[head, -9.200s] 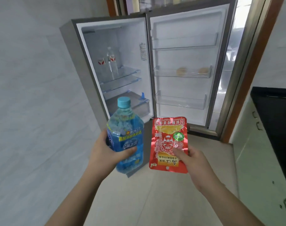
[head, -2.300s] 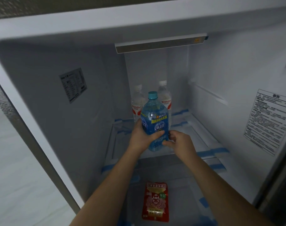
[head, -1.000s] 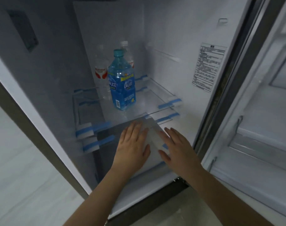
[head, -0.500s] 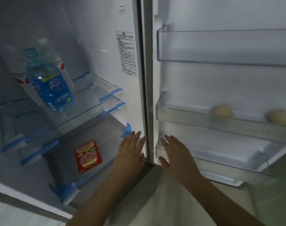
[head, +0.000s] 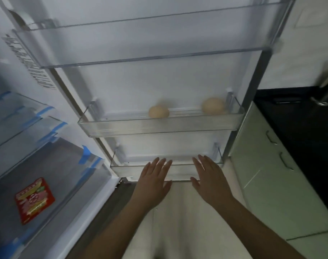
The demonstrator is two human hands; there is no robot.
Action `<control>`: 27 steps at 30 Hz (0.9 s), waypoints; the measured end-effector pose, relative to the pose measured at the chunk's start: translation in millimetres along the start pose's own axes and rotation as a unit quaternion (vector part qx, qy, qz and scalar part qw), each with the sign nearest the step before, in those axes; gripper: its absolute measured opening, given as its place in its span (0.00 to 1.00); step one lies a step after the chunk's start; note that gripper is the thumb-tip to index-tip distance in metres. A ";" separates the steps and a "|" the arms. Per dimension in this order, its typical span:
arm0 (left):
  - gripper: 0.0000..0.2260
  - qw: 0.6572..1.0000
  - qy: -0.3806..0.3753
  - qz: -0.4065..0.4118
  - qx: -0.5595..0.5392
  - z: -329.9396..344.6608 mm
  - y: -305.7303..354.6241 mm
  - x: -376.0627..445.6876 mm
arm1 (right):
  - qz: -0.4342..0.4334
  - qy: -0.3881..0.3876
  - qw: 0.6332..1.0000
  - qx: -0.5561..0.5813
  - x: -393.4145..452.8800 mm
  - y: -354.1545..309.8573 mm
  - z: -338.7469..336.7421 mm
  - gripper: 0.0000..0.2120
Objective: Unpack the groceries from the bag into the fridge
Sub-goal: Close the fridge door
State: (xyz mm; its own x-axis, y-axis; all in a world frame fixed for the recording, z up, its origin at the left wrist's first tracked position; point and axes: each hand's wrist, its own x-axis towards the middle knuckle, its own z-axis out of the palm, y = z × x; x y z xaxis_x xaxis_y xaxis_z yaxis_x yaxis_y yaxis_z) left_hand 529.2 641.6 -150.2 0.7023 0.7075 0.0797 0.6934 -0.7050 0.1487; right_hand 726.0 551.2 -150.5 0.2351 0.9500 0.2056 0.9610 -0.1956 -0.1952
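Both hands are held flat with fingers straight and spread, gripping nothing: the left hand (head: 153, 179) and the right hand (head: 209, 177) are side by side, a gap between them, in front of the lowest door bin (head: 180, 171) of the open fridge door (head: 140, 86). Whether the fingertips touch the bin's clear front cannot be told. The door carries three clear bins; the middle bin (head: 140, 126) holds two pale tan eggs, one egg (head: 158, 111) near its centre and a second egg (head: 213, 106) at its right end, well apart. Inside the fridge, one red snack pouch (head: 34, 200) lies flat on the bottom drawer cover (head: 53, 165), its yellow and white print too blurred to read. A white label (head: 26, 60) of small print on the inner side wall is also unreadable. Blue tape strips (head: 85, 156) mark the shelf edges. To the right stand pale green cabinets (head: 275, 176) under a black counter (head: 297, 116).
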 end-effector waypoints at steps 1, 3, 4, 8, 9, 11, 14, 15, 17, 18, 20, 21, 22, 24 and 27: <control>0.29 1.000 -0.004 0.006 0.009 5.3 4.8 4.0 | 0.011 -0.003 1.000 -0.004 -0.5 6.3 1.0 0.31; 0.31 1.000 -0.011 0.014 0.024 14.3 12.5 10.5 | 0.024 -0.005 1.000 -0.017 -2.0 14.9 3.4 0.32; 0.32 0.999 -0.019 0.012 0.030 17.3 16.3 12.7 | 0.025 -0.005 0.999 -0.022 -2.9 17.8 4.9 0.32; 0.37 0.998 -0.043 -0.015 0.042 31.1 24.0 11.6 | 0.030 -0.012 0.999 -0.034 -8.0 28.6 10.3 0.35; 0.38 0.998 -0.046 -0.019 0.045 34.0 24.3 9.7 | 0.029 -0.017 0.999 -0.035 -9.7 31.1 11.9 0.36; 0.41 0.997 -0.049 -0.020 0.057 36.4 24.7 6.2 | 0.023 -0.021 0.999 -0.037 -13.9 35.1 14.6 0.38; 0.44 0.994 -0.066 -0.030 0.076 37.2 28.3 3.9 | 0.018 -0.036 0.999 -0.034 -20.0 34.2 16.9 0.40; 0.44 0.994 -0.070 -0.038 0.081 37.0 31.4 3.2 | 0.019 -0.039 0.998 -0.034 -21.5 32.8 17.1 0.40; 0.45 0.992 -0.072 -0.053 0.090 35.7 38.3 0.9 | 0.023 -0.042 0.998 -0.038 -24.3 28.9 16.6 0.40; 0.44 0.991 -0.072 -0.059 0.093 35.6 41.1 -1.0 | 0.025 -0.044 0.998 -0.041 -26.2 26.9 16.3 0.41; 0.43 0.991 -0.072 -0.067 0.090 34.8 44.1 -5.6 | 0.025 -0.049 0.997 -0.046 -31.1 23.0 15.4 0.40; 0.43 0.991 -0.069 -0.070 0.086 34.0 44.7 -8.4 | 0.025 -0.051 0.997 -0.049 -34.0 21.1 14.8 0.40; 0.42 0.992 -0.065 -0.072 0.081 33.2 45.2 -11.5 | 0.025 -0.052 0.997 -0.052 -37.1 18.9 13.9 0.40; 0.42 0.993 -0.062 -0.072 0.074 32.3 45.0 -18.5 | 0.025 -0.050 0.997 -0.056 -43.6 14.0 12.3 0.41; 0.40 0.994 -0.063 -0.069 0.053 32.1 40.3 -30.7 | 0.018 -0.040 0.998 -0.052 -56.7 5.4 11.2 0.42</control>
State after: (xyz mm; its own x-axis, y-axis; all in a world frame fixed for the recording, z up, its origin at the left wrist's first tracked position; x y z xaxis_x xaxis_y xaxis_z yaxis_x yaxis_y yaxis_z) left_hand 540.7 589.9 -178.4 0.6092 0.7909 -0.0587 0.7930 -0.6075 0.0448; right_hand 716.2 499.0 -174.0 0.2620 0.9574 0.1214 0.9629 -0.2510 -0.0991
